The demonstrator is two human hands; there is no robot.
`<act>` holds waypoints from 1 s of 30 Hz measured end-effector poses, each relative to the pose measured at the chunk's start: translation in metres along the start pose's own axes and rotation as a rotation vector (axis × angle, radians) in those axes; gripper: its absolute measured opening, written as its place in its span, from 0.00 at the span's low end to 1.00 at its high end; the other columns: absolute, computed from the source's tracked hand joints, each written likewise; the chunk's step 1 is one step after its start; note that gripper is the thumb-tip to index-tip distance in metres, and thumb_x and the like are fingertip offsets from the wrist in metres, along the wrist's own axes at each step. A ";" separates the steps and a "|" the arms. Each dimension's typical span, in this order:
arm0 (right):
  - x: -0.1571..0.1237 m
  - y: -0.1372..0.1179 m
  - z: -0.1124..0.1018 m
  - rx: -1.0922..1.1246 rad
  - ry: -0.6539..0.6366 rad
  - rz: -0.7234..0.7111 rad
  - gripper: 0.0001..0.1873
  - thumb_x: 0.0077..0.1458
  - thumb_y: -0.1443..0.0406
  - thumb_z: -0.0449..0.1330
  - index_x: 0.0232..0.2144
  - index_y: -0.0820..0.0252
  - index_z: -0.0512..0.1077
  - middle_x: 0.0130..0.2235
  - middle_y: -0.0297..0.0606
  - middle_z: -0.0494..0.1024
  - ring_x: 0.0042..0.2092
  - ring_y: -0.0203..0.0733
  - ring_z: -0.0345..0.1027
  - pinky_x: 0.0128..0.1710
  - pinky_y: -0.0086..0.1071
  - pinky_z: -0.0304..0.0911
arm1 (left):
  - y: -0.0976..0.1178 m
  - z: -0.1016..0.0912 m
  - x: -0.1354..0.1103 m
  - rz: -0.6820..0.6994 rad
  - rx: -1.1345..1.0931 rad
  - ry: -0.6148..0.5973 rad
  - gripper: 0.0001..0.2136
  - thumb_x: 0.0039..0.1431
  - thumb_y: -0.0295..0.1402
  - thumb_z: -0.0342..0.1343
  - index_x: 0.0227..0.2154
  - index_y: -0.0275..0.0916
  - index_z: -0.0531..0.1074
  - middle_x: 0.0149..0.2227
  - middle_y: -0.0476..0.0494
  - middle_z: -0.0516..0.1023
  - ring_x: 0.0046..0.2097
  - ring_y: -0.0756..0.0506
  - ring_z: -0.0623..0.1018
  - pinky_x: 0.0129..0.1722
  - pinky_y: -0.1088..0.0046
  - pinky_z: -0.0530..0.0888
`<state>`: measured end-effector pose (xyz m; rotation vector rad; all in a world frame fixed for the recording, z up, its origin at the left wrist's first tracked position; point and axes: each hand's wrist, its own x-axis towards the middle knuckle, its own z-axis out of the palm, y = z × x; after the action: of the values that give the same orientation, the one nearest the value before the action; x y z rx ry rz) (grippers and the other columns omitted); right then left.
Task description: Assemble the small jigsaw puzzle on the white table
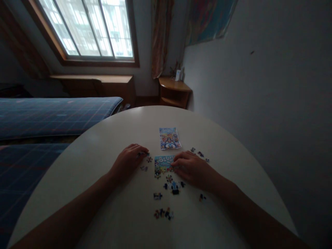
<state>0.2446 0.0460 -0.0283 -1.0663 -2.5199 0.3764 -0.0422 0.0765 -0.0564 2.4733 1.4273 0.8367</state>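
Note:
A partly assembled jigsaw puzzle (163, 164) lies on a round white table (103, 152). My right hand (193, 167) rests at the puzzle's right edge, fingers curled down and pressing on it. My left hand (129, 159) lies to the puzzle's left, fingers bent, fingertips on a small loose piece (143, 153). Beyond the puzzle lies a printed reference picture (169, 138). Several loose pieces (163, 213) are scattered nearer to me and more loose pieces (199, 154) lie to the right of my right hand.
A bed with a blue checked cover (52, 116) stands left of the table. A white wall (272, 86) runs close along the right. A wooden corner shelf (174, 91) and a window (90, 27) are at the back.

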 end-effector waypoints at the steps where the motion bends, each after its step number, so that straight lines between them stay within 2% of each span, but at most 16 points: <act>1: 0.000 0.000 0.000 -0.002 0.002 0.000 0.09 0.58 0.68 0.61 0.42 0.58 0.77 0.45 0.43 0.78 0.47 0.45 0.69 0.49 0.41 0.65 | 0.000 0.000 0.000 -0.001 0.000 0.002 0.07 0.64 0.31 0.52 0.38 0.43 0.75 0.38 0.45 0.80 0.43 0.43 0.77 0.46 0.62 0.75; 21: -0.001 0.000 0.001 -0.009 0.015 -0.005 0.09 0.59 0.67 0.60 0.42 0.56 0.77 0.44 0.42 0.77 0.47 0.44 0.69 0.50 0.40 0.65 | -0.002 0.001 -0.001 -0.002 -0.040 -0.003 0.07 0.65 0.33 0.52 0.39 0.42 0.75 0.38 0.44 0.79 0.44 0.42 0.76 0.46 0.61 0.75; 30: -0.001 -0.002 0.001 -0.012 0.002 0.011 0.09 0.58 0.68 0.60 0.42 0.57 0.77 0.45 0.41 0.77 0.48 0.46 0.68 0.51 0.41 0.65 | -0.004 0.003 -0.002 -0.004 -0.083 -0.030 0.05 0.65 0.28 0.52 0.40 0.42 0.72 0.40 0.47 0.77 0.46 0.41 0.73 0.49 0.60 0.73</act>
<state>0.2435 0.0438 -0.0292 -1.0844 -2.5190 0.3638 -0.0441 0.0772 -0.0609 2.4106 1.3589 0.8372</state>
